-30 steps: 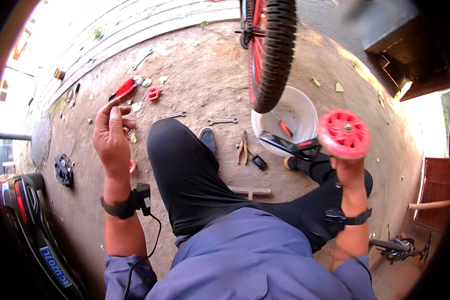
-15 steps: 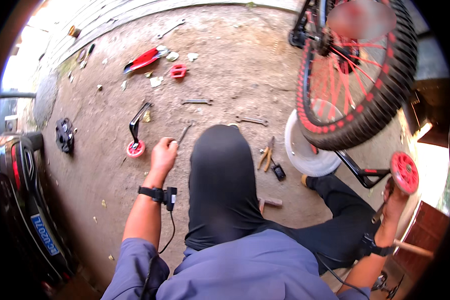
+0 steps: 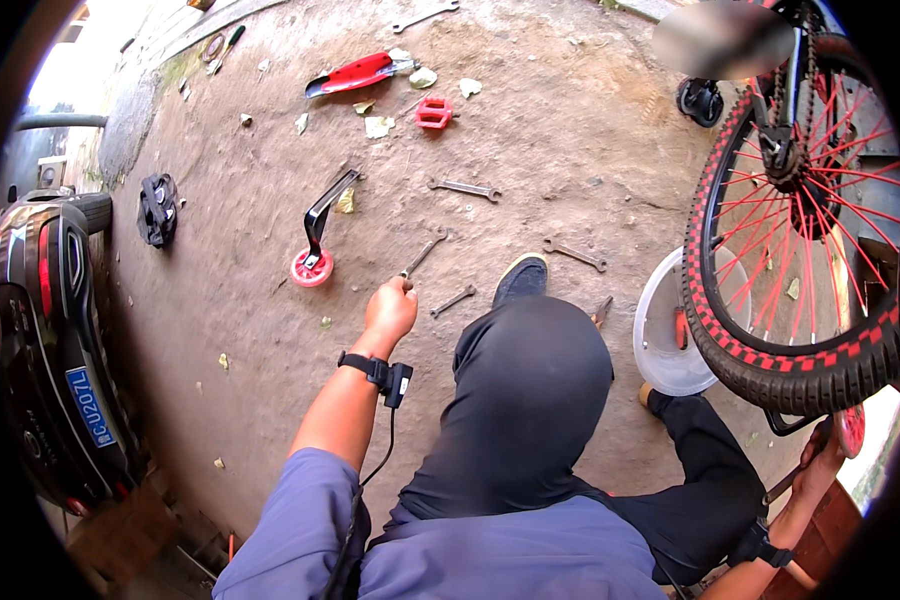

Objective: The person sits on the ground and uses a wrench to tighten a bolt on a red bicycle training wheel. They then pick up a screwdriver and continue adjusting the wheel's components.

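Observation:
My left hand [image 3: 390, 312] is closed on the lower end of a wrench [image 3: 426, 250] at the ground. Beside it lies a smaller wrench [image 3: 453, 302]; farther off are two more, a wrench [image 3: 465, 189] and a wrench [image 3: 575, 254]. To the left rests a black training-wheel bracket [image 3: 315, 222] with a red wheel [image 3: 312, 267]. At far right my right hand [image 3: 820, 468] is closed round a slim dark tool [image 3: 782, 488], its kind unclear. That hand is next to another red training wheel [image 3: 850, 430], below the bicycle's rear wheel [image 3: 770, 372].
A translucent round tub [image 3: 653, 340] with a red-handled tool [image 3: 681, 328] stands beside the bicycle tyre. Pliers [image 3: 602, 312] show past my knee. Farther off lie a red fender [image 3: 355, 74], a red pedal [image 3: 434, 113] and a black bundle [image 3: 157, 210]. A dark car [image 3: 60, 350] stands at left.
The view has swung, so the ground things sit farther right. A small wrench and my shoe now show past my knee. My left hand remains at its wrench, my right hand by the training wheel.

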Available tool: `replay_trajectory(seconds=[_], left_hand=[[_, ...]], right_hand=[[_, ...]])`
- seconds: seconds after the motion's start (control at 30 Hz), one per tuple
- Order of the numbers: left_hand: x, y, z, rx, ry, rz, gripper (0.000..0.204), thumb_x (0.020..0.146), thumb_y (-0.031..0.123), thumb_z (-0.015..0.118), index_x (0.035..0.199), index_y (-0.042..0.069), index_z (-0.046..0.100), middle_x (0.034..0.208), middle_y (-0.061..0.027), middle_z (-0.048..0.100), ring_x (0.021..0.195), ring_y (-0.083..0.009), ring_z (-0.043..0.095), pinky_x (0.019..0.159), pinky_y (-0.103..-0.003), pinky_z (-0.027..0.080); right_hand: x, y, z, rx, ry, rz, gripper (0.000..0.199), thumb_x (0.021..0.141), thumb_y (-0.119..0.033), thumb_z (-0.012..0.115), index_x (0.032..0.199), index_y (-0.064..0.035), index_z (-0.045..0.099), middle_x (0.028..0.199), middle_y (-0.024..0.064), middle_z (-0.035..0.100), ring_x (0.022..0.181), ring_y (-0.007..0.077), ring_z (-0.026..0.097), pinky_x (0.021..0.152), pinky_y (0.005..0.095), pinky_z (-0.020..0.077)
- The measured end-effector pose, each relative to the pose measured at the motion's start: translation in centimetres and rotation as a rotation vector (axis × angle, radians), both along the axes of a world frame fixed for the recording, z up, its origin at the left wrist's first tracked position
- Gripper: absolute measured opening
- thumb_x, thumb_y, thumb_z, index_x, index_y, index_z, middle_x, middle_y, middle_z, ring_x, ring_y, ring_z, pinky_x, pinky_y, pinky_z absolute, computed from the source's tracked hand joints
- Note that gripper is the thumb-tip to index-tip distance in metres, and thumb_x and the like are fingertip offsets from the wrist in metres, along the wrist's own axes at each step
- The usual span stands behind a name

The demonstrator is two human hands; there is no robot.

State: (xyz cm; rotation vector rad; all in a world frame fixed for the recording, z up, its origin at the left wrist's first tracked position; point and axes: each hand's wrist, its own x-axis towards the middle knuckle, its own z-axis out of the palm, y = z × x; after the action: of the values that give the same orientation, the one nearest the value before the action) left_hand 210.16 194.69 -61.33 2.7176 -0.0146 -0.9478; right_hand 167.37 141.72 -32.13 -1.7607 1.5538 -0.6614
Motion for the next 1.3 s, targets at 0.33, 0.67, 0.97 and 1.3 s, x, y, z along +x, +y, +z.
replay_trajectory(seconds=[0.33,0.67,0.97,1.3], left_hand=[[-1.8,-0.9,-5.5,0.101,0.124,-0.125,0.020,0.093,0.021,0.066,0.108,0.009,0.071,0.113,-0.0185,0.072,0.109,-0.0372,0.068,0.092,-0.048,0.054],[-3.6,-5.0,-11.7,0.178,0.129,-0.394,0.019,0.091,0.016,0.064,0.105,0.004,0.069,0.112,-0.0213,0.071,0.106,-0.0386,0.069,0.090,-0.049,0.056],[-2.3,-6.6,-13.0,0.253,0.106,-0.624,0.016,0.089,0.011,0.062,0.098,0.005,0.073,0.103,-0.0188,0.075,0.091,-0.0341,0.075,0.076,-0.044,0.061],[-1.3,-7.6,-10.7,0.100,0.171,-0.497,0.023,0.089,0.018,0.064,0.103,0.001,0.067,0.099,-0.0222,0.073,0.094,-0.0332,0.073,0.082,-0.047,0.057]], right_hand=[[1.2,-0.7,-0.7,0.057,-0.168,0.049,0.030,0.106,-0.043,0.055,0.104,-0.0141,0.060,0.077,-0.0018,0.057,0.047,0.0045,0.038,0.042,0.0208,0.0256],[3.3,1.1,1.3,0.064,-0.174,0.036,0.031,0.106,-0.043,0.056,0.111,-0.0126,0.060,0.077,-0.0020,0.057,0.048,0.0038,0.038,0.042,0.0203,0.0250],[3.5,2.8,4.4,0.045,-0.163,0.018,0.033,0.105,-0.042,0.056,0.117,-0.0112,0.060,0.078,-0.0023,0.057,0.049,0.0033,0.038,0.043,0.0198,0.0245],[3.5,3.3,3.5,0.071,-0.204,0.001,0.037,0.105,-0.041,0.057,0.123,-0.0097,0.061,0.078,-0.0025,0.056,0.049,0.0026,0.038,0.043,0.0193,0.0239]])
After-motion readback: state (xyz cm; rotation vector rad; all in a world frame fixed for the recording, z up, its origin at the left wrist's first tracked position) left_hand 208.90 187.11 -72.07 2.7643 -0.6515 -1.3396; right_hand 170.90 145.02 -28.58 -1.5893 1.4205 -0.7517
